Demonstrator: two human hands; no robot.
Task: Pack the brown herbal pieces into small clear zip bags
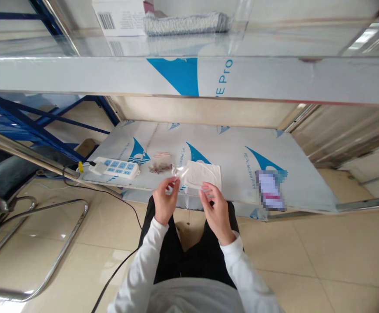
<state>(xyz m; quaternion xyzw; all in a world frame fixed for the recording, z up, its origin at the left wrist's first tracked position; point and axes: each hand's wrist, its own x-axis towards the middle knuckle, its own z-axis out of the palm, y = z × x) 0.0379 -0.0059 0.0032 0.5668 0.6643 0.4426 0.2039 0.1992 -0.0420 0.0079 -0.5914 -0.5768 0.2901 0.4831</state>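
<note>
Plastic piece (180,172) — in left fingers (176,184), near shelf edge (246,203).

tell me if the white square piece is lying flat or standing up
Flat: the white square piece shows its broad face upward on the lower shelf. Whether it is folded, I cannot tell.

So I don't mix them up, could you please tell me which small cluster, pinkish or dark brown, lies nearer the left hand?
The dark brown cluster, nearer the left hand; the pinkish cluster sits farther back.
</note>
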